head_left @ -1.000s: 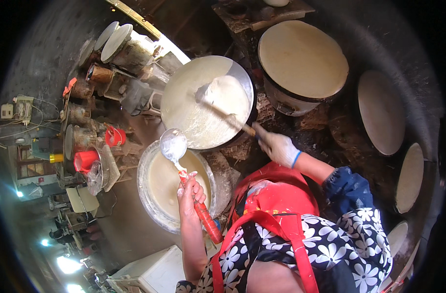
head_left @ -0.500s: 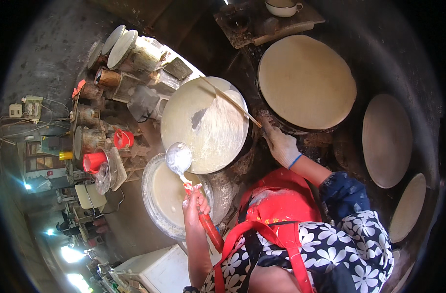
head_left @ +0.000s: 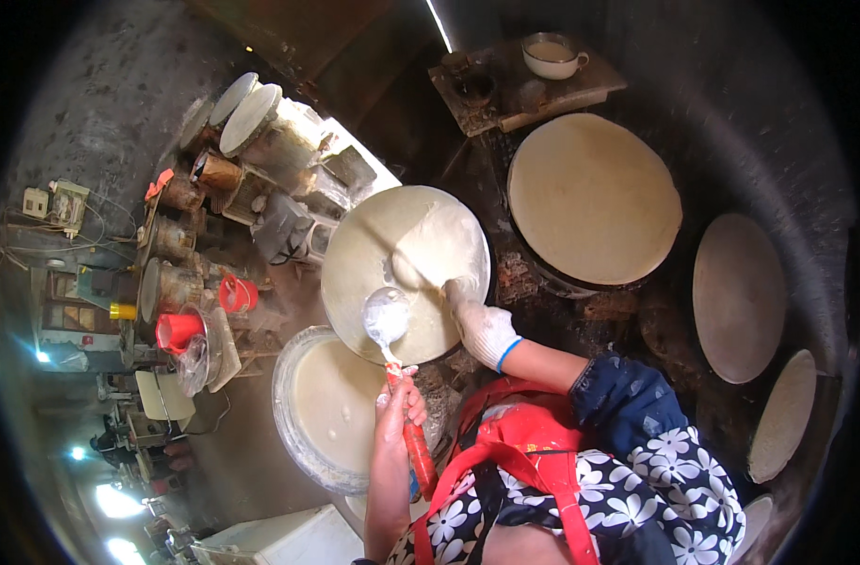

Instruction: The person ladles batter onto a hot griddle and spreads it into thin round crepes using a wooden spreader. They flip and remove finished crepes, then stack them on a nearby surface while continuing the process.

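Note:
My bare left hand [head_left: 399,407] is closed round the red handle of a ladle [head_left: 386,315]. The ladle's batter-coated bowl is over the near edge of a round griddle [head_left: 350,250]. Pale wet batter [head_left: 441,240] lies in a patch on the griddle's far right part. My right hand [head_left: 486,334], in a white glove with a blue cuff, reaches over the griddle's right side, its fingers closed on a thin wooden spreading stick that is blurred and mostly hidden now. Beside my left hand stands a wide metal tub [head_left: 285,400] of liquid batter.
A second griddle [head_left: 595,198] to the right bears a pale round sheet. Further right are more round griddles [head_left: 739,297]. A board at the far side holds a white enamel cup [head_left: 551,58]. Red buckets [head_left: 178,331] and stools stand left.
The ladle has moved right, over the griddle's near edge. My right hand has come left and nearer, over the griddle; the spreading stick has swung round. The batter patch looks different.

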Demonstrator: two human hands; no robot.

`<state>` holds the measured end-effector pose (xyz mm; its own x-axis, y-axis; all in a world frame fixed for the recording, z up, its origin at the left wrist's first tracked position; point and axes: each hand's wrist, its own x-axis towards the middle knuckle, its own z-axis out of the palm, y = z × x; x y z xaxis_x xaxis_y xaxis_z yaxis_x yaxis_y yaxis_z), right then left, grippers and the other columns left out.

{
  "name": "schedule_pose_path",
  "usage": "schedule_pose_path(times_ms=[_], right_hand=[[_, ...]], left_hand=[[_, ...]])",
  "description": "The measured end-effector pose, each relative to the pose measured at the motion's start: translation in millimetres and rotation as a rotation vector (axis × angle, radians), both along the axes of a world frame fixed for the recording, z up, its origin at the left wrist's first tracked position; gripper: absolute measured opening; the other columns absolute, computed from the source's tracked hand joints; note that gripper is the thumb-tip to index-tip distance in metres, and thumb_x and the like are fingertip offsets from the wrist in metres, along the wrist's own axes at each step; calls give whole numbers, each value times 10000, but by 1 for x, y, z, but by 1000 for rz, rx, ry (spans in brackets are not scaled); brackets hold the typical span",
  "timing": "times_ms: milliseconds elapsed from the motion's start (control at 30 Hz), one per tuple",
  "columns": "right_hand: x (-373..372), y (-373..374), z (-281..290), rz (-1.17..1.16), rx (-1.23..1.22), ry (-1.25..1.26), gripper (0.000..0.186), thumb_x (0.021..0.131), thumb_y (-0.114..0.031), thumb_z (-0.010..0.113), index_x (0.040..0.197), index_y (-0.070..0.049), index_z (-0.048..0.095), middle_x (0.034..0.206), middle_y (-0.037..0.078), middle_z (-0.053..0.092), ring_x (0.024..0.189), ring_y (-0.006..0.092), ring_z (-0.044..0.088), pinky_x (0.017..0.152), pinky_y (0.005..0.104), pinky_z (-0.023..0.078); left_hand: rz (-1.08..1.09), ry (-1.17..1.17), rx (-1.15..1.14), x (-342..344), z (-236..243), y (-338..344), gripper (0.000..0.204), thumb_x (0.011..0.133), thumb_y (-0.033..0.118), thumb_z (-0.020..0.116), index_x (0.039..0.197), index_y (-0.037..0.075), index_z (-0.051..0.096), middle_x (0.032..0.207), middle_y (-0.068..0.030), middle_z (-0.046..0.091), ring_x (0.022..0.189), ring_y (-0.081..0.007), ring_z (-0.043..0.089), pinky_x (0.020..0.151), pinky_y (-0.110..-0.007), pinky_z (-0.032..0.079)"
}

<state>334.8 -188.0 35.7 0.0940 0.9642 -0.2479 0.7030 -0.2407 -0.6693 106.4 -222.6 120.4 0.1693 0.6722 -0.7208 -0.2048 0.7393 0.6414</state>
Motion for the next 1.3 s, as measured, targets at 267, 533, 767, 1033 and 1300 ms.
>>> schedule_pose_path(times_ms=[267,533,767,1033,1300], right_hand=[[42,-19,-28,-318,184,-180,611,1074,-228,495,1635,-68,313,967,293,721,863,477,720,716,576,555],[-18,-29,16,16,-12,-212,552,1084,-222,436,1606,-80,329,1035,297,724,949,471,731,796,565,563],[-25,-88,-11,-385,153,-229,664,1060,-157,554,1667,-95,291,1132,293,709,943,452,723,779,518,574],[-83,-58,-21,-208,220,-187,623,1066,-158,533,1646,-80,318,882,286,694,795,455,714,662,555,547],[-27,-26,-17,-76,228,-191,607,1067,-157,539,1642,-98,354,911,284,695,792,453,708,684,533,543]], left_hand=[[-134,-119,-61,-36,-18,-3,318,1090,210,611,1370,73,554,747,-6,504,509,-86,432,445,-259,375],[-230,-207,-133,-64,-38,7,277,1088,209,611,1330,85,559,738,2,482,520,-87,425,448,-264,371],[-204,-222,-85,-65,-56,17,259,1054,222,675,1245,80,574,726,5,510,502,-90,454,440,-272,383],[-84,-12,111,-24,-50,87,227,1047,216,671,982,117,477,719,-1,520,522,-111,498,459,-302,445],[-44,47,205,-13,-60,164,207,1041,213,616,1083,79,463,759,-44,542,542,-131,519,489,-348,522]])
